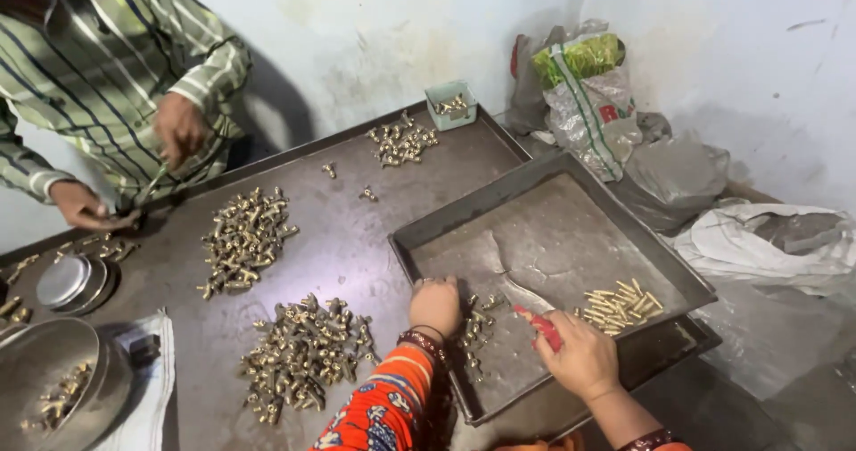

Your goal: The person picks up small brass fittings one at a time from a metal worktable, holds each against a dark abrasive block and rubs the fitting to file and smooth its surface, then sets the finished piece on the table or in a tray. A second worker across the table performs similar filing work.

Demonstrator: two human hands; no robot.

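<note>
- The right hand [584, 355] has its grip closed on a red tool [539, 324] inside the metal tray [553, 179].
- The left hand [435, 304] rests open on the tray's edge, beside small brass parts [476, 324].
- Brass pins [619, 306] lie nearby in the tray.
- Brass fittings [305, 351] are heaped on the worktop [334, 237].
- A small green box [450, 104] holds a few fittings.

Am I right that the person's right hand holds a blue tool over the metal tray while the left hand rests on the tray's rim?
Not quite: the tool in the right hand is red, not blue, as the head view shows. The rest holds: it is over the metal tray, and the left hand rests on the tray's rim.
</note>
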